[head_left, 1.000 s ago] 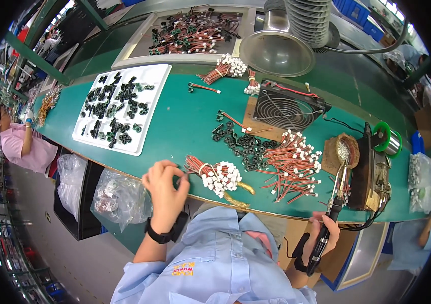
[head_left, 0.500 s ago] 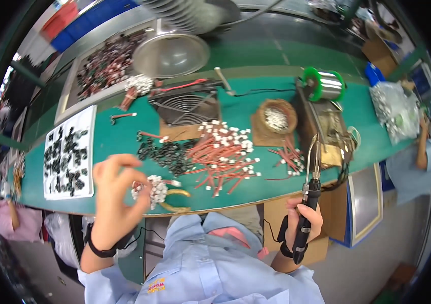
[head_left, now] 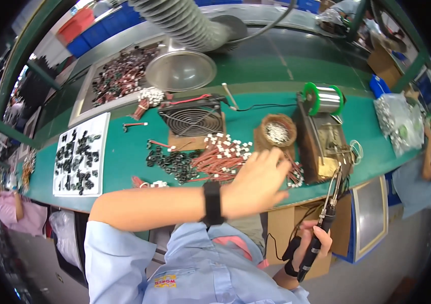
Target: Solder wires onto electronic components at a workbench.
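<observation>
My right hand (head_left: 310,239) grips a black soldering iron (head_left: 326,219) with a thin metal tube beside its barrel, its tip pointing up near the yellowish sponge (head_left: 328,167). My left hand (head_left: 256,183) reaches across my front, fingers apart and slightly blurred, over the bench's near edge. Its fingertips are nearest a small bunch of red wires with white connectors (head_left: 295,175); whether they touch it is unclear. Behind that hand lies a larger pile of red wires with white connectors (head_left: 220,159), next to a heap of small black parts (head_left: 172,164). My left forearm hides the bench edge.
A white sheet (head_left: 103,147) bears rows of black parts. Further back are a fan (head_left: 191,121), a round bowl of white bits (head_left: 277,133), a green solder spool (head_left: 324,99) on a metal stand and an exhaust hood (head_left: 181,71). Other people sit at both sides.
My left hand has swung rightward from the white connector bunch at the near left, its curled fingers spreading. The right hand has moved slightly right and down with the soldering iron.
</observation>
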Tool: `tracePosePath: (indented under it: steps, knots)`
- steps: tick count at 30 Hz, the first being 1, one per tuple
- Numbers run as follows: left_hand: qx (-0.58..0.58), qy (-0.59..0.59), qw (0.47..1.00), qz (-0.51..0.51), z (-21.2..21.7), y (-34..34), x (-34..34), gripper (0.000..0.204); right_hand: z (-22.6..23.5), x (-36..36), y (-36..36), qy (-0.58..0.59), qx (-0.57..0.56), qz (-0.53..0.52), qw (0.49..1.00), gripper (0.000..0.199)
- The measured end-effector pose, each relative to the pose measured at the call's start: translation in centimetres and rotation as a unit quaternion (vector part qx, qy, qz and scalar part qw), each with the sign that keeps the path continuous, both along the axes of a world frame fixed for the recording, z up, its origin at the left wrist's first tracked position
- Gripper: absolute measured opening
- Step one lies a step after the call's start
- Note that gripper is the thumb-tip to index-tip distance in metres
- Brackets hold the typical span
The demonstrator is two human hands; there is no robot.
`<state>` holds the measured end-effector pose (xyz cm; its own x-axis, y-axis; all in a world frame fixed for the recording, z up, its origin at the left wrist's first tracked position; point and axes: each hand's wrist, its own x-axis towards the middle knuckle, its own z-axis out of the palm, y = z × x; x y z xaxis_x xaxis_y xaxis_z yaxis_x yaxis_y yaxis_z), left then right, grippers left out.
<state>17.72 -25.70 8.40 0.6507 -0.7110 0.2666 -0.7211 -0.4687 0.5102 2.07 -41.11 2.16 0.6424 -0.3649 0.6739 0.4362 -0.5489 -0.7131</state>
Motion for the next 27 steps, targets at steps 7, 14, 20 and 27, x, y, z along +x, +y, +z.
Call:
tracePosePath:
  steps: [7,14,20,27]
  knots:
    - [0.124,0.084,0.988,0.036,5.8,14.0,-3.1,0.033,-1.0,2.8,1.2,0.068,-0.029,0.09,0.993,0.031]
    - [0.083,0.078,0.949,0.294,4.1,25.3,-4.1,0.025,0.1,5.7,4.6,0.101,-0.039,0.15,0.983,0.032]
    - [0.022,0.138,0.943,0.303,2.5,27.7,-3.8,0.029,1.4,7.0,8.2,0.107,-0.065,0.198,0.972,0.037]
    - [0.08,0.066,0.987,0.119,-0.2,27.2,-2.4,0.038,0.7,6.3,8.5,0.115,-0.087,0.208,0.967,0.028]
